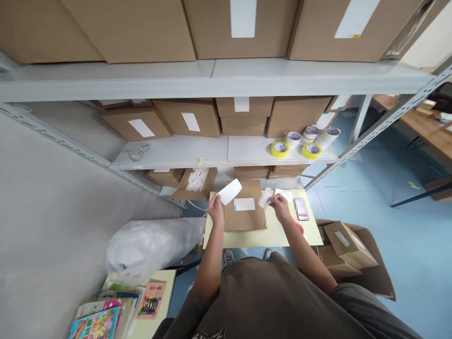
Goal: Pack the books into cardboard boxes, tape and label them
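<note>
My left hand (215, 210) pinches a white label (230, 191) by its lower left end, above the left side of a cardboard box (245, 221). That closed box lies on a small pale yellow table (282, 235) and bears a white label with a blue corner (244, 204). My right hand (279, 207) is closed on a translucent whitish slip (264, 198), just right of the box. Whether the slip is backing paper or film I cannot tell. Beyond my right hand lie white papers (284, 194) and a phone (301, 209). A red ring-shaped thing (298, 227) is partly hidden by my right forearm.
A metal shelf (197, 148) ahead carries cardboard boxes and several tape rolls (280, 149). An open carton (383, 278) with boxes stands at right. At left are a large plastic-wrapped bundle (151, 242) and books (95, 322). An open box (197, 181) holds white material.
</note>
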Demonstrator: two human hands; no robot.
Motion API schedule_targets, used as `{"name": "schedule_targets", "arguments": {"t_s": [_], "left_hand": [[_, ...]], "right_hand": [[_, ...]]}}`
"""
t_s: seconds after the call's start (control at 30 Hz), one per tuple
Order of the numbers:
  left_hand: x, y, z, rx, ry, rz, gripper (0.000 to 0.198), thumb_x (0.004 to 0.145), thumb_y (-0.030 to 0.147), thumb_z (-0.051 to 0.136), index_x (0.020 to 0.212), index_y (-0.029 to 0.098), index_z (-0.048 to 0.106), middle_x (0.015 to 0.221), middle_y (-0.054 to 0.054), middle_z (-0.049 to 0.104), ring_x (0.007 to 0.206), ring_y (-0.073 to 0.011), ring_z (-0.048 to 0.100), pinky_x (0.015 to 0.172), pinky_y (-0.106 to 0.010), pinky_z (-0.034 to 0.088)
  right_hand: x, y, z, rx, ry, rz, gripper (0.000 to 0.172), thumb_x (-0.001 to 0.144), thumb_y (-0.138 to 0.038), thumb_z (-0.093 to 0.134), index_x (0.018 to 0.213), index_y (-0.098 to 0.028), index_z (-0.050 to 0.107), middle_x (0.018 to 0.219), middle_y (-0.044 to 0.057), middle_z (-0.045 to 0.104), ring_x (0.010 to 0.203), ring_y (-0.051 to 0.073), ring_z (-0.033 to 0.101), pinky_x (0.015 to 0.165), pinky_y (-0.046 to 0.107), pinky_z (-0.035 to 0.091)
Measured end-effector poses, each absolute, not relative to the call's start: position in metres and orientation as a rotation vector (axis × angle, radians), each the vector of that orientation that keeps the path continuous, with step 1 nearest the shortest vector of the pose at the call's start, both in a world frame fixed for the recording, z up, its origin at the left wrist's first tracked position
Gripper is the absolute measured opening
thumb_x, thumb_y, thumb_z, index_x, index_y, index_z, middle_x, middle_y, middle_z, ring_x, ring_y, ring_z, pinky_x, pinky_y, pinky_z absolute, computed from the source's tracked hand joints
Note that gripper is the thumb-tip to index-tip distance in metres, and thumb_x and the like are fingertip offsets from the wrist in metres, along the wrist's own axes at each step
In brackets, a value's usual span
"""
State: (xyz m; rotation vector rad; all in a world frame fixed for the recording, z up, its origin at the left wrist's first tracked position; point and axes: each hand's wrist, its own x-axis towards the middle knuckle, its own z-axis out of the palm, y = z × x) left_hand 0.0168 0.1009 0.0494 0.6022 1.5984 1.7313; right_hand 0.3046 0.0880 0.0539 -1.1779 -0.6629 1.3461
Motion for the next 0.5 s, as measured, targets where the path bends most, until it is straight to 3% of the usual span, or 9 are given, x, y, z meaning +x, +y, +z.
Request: {"name": "schedule_targets", "arguments": {"t_s": [0.23, 0.5], "left_hand": [[-0.044, 0.079, 0.036, 0.696, 1.671, 1.623, 0.052, 0.079, 0.066, 0.076, 0.099, 0.018, 0.082, 0.089, -0.009, 0.079, 0.084, -0.0222, 0.071, 0.078, -0.032, 0.056], [-0.155, 0.037, 0.043, 0.716, 1.896, 1.681, 0.043, 0.089, 0.061, 0.069, 0.097, 0.020, 0.081, 0.097, -0.009, 0.078, 0.092, -0.0224, 0.070, 0.086, -0.033, 0.056]], "right_hand": [[0.169, 0.136, 0.015, -1.298, -0.724, 1.482, 0.041, 0.052, -0.037, 0.091, 0.082, -0.024, 0.066, 0.080, 0.002, 0.072, 0.078, 0.022, 0.068, 0.073, 0.037, 0.057], [-0.010, 0.219, -0.002, -1.322, -0.967, 1.674, 0.046, 0.057, -0.051, 0.089, 0.072, -0.027, 0.052, 0.063, -0.002, 0.064, 0.068, 0.022, 0.065, 0.065, 0.037, 0.054]]}}
